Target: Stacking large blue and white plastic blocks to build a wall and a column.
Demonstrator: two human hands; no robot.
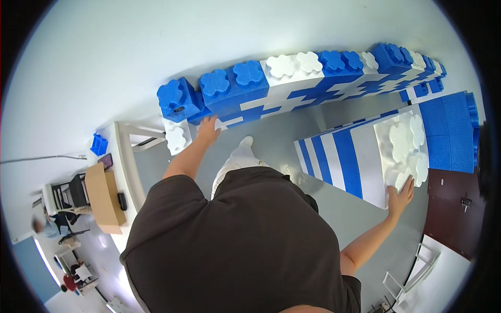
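Out to my left, my left hand [208, 131] is at the near end of a low wall of large blue and white foam building blocks, its fingers over the edge of a blue block. Whether they press on it is unclear. Just beyond it a single blue block [184, 99] sits tilted on the wall's end, beside a lower white block [178, 135]. My right hand [399, 199] rests against a stud of the white top block [381, 141] on a tall blue-and-white striped stack. Its thumb and fingers are spread around that stud's edge.
Another stack of blue blocks [446, 133] stands behind the striped one, near a dark red door [446, 207]. At the left, a white table [125, 156] bears a cardboard box [102, 195], a phone [105, 161] and a small blue basket [99, 144]. People sit farther off.
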